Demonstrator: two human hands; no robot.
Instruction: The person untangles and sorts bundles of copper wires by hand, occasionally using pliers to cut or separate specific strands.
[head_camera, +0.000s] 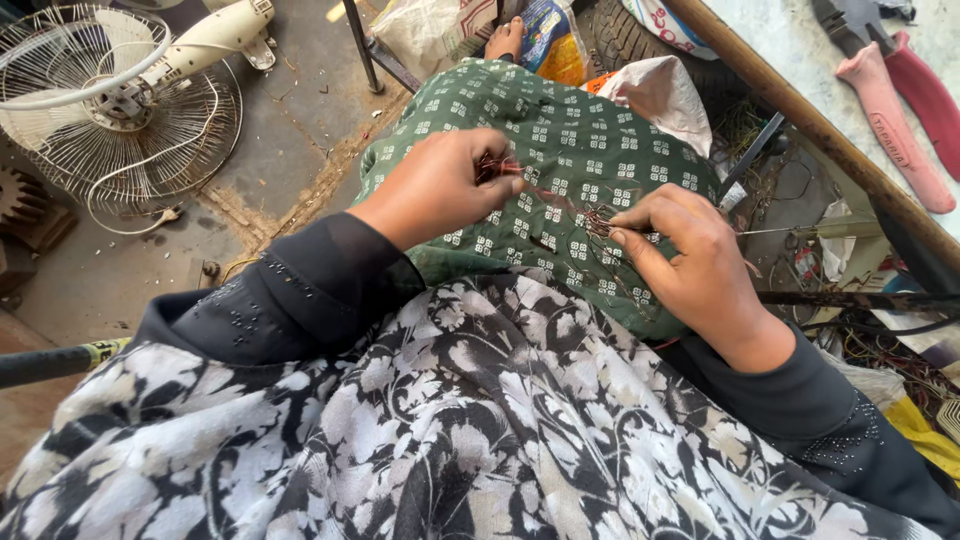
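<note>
Pinching copper wire (560, 200), between both hands

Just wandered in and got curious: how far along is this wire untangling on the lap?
Done: nothing visibly sorted; no neat bundle shows. In hand: the left hand pinches one end of thin reddish wire, the right hand grips a tangled clump over the green patterned cloth. Left: that clump, plus more tangled wires heaped at right.
</note>
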